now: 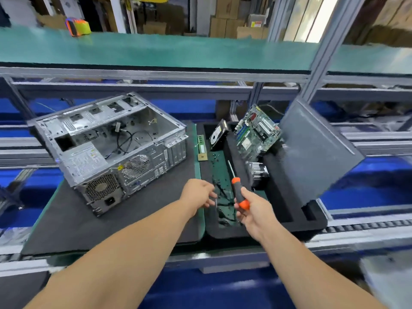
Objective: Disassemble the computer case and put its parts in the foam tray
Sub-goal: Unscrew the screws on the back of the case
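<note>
The right hand is curled round the orange-and-black handle of one screwdriver, whose thin metal shaft points away over the tray. The left hand, fingers loosely bent, reaches toward the same spot; a thin pale rod-like item shows at its fingertips, but whether the fingers pinch it cannot be told. Both hands hover over the near left part of one black foam tray. In the tray stand one black hard drive, tilted against the far left wall, one green motherboard, leaning upright near the far edge, and one finned metal heatsink, near the tray's middle. One grey flat side panel leans at the tray's right edge. One green memory stick lies along the tray's left rim. One open grey metal computer case rests on its side on the dark mat, left of the tray, its fan grilles facing the near edge.
</note>
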